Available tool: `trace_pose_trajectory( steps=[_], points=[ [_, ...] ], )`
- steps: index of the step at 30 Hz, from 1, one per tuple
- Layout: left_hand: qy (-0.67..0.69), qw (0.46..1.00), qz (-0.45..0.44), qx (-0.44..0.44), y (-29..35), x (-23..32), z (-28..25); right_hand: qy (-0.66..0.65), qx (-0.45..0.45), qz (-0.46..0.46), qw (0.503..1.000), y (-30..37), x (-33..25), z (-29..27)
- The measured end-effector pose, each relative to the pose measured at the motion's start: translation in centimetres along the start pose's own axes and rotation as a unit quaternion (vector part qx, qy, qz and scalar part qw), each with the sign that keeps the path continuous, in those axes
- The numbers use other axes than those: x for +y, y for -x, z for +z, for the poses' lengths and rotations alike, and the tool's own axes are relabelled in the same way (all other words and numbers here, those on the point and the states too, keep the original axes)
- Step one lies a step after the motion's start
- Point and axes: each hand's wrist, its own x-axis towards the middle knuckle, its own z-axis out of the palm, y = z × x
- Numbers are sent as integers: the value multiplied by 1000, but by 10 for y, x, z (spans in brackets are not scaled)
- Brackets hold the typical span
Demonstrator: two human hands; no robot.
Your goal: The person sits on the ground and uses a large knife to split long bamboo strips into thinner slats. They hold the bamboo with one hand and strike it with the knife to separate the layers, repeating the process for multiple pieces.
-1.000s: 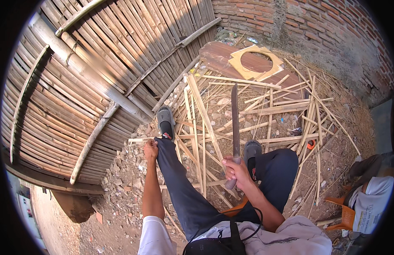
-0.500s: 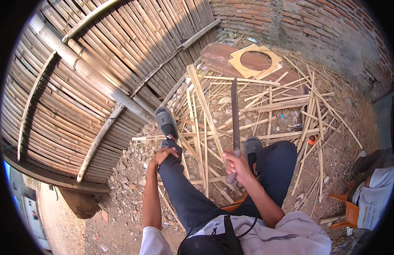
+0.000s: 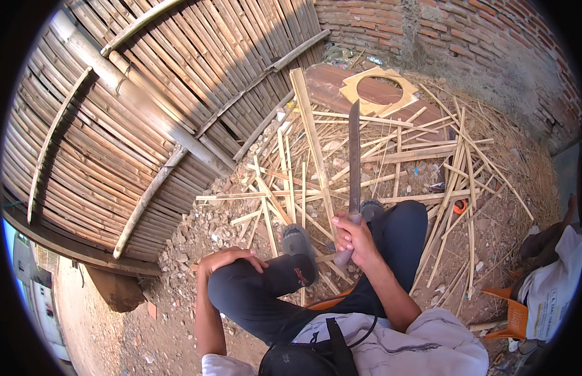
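Note:
My right hand is wrapped round the pale handle of a machete, whose long dark blade points up and away from me. Just left of the blade, a wide bamboo strip slants down to the fingers of this hand; whether they also grip it I cannot tell. On my bent left knee lies my left hand, holding nothing, with its fingers stretched over the dark trouser cloth. Several split bamboo strips lie crossed on the ground beyond my feet.
A bamboo-pole wall stands at left, and a brick wall at the back. A brown board bears a yellow sheet with a round hole. Another person sits at right by an orange chair. Rubble covers the ground.
My left foot has drawn back toward me, and the left knee has bent outward with my left hand on it. The machete and the wide bamboo strip have shifted slightly right and upward.

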Motion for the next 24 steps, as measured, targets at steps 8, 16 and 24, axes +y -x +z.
trace_pose_trajectory(
  steps=[8, 16, 24],
  points=[
    [-74, 917, 122, 372, -40, 33, -18, 2, -18, 6, 1000, -18, 21, 21],
    [19, 935, 248, 252, -97, 67, 23, 62, 14, 26, 998, -34, 32, 37],
    [9, 958, 254, 131, -171, -23, 68, 20, -34, -1, 999, -43, -7, 62]
  ],
)
